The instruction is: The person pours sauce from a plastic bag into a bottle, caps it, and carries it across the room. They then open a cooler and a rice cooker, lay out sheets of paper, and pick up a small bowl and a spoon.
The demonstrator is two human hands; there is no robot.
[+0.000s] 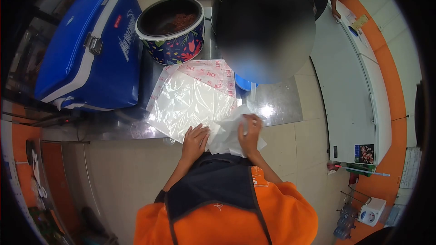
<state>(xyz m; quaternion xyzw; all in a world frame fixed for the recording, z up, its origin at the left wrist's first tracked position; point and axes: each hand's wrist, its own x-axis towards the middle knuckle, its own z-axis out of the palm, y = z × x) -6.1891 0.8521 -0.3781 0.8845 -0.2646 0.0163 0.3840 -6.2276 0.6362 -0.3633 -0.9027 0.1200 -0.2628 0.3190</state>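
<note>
At the table's near edge, a stack of shiny, translucent wrapping sheets (181,102) lies over printed paper with red lettering (225,75). My left hand (195,143) rests with extended fingers on the near edge of the stack. To its right, my right hand (250,134) has its fingers curled on a crumpled white sheet of paper (222,138), which hangs over the table edge toward my apron. The sheet's left part reaches under the fingertips of my left hand.
A flowered pot (175,45) with reddish-brown food stands behind the stack, beside a blue cooler box (100,59). A blue container (245,82) sits to the right, partly hidden by a large blurred patch. Another person's hand (336,14) touches the white chest freezer (352,86).
</note>
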